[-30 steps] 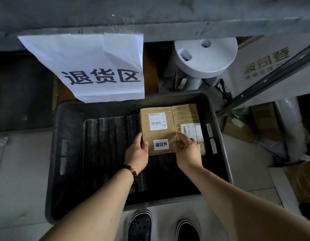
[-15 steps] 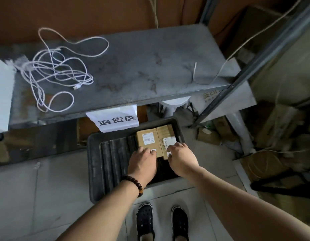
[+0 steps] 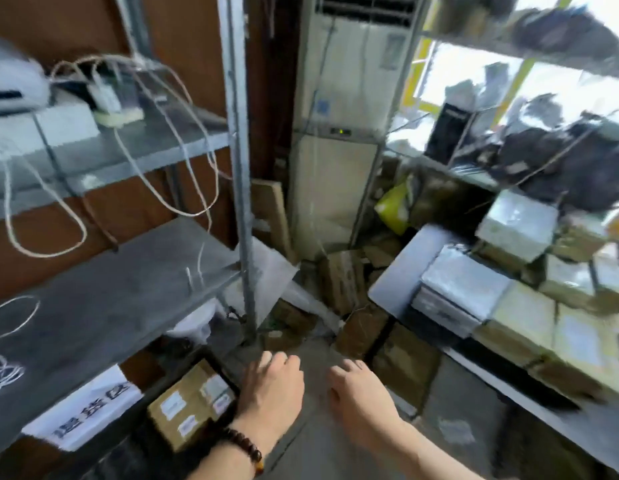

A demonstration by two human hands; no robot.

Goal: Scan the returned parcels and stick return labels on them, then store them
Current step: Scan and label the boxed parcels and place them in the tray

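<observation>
- Grip: the left hand (image 3: 271,393) and the right hand (image 3: 360,407) both hold nothing. Their fingers hang loosely curled, backs of the hands up, side by side at the near centre above the floor.
- A dark bead bracelet (image 3: 242,448) sits on the left wrist.
- The parcel (image 3: 192,407), a flat brown cardboard box, lies in a black bin (image 3: 138,452) on the floor at the near left. It is just beside the left hand but not touched by it. White labels (image 3: 171,405) show on its top face, so it looks scanned, labelled and put away.
- A white paper sign (image 3: 93,407) with dark printed characters hangs from the front edge of the grey metal shelf (image 3: 110,306) above the bin. It likely marks this spot as the place for returns, but the blur makes it unreadable.
- White cables (image 3: 162,133) lie looped over the shelves at the far left.
- To the right, a pale desk (image 3: 391,275) carries a crowded pile of parcels (image 3: 523,317), some brown and some silvery, stacked edge to edge. With both hands empty, the next step is probably to fetch one of these for scanning.
- A tall white air conditioner (image 3: 339,133) stands at the far centre, with loose cardboard boxes on the floor at its foot.
- The whole picture is blurred, so small print and fine detail cannot be made out.
</observation>
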